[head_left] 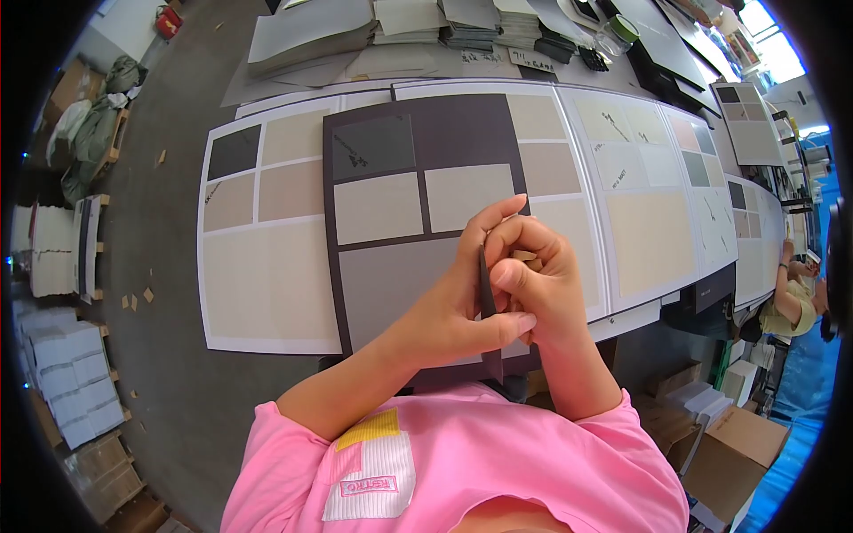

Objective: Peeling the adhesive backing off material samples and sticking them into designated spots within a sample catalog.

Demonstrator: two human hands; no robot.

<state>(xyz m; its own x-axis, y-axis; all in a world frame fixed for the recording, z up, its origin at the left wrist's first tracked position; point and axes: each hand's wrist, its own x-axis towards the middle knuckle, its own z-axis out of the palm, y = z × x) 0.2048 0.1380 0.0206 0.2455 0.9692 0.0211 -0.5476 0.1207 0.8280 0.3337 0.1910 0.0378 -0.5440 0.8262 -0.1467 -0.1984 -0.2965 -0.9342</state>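
My hands meet over the lower right part of a dark sample board [462, 129] with grey and beige swatches. In my left hand [453, 298] is a thin dark strip [485, 289] with a pointed lower end, seen nearly edge-on between the thumb and the other fingers. My right hand [542, 275] is curled beside it, its fingertips close to the left hand's. Several small tan pieces [526, 258] show inside the right hand's bent fingers; their full shape is hidden. Under the dark board lie white-bordered sample boards [267, 289] with beige swatches.
Stacks of grey sheets [311, 35] line the table's far side, near a green-rimmed roll of tape [624, 28]. More swatch boards [649, 240] extend rightward. Pallets with white stacks [75, 382] stand at left. A cardboard box [733, 449] and another person [795, 298] are at right.
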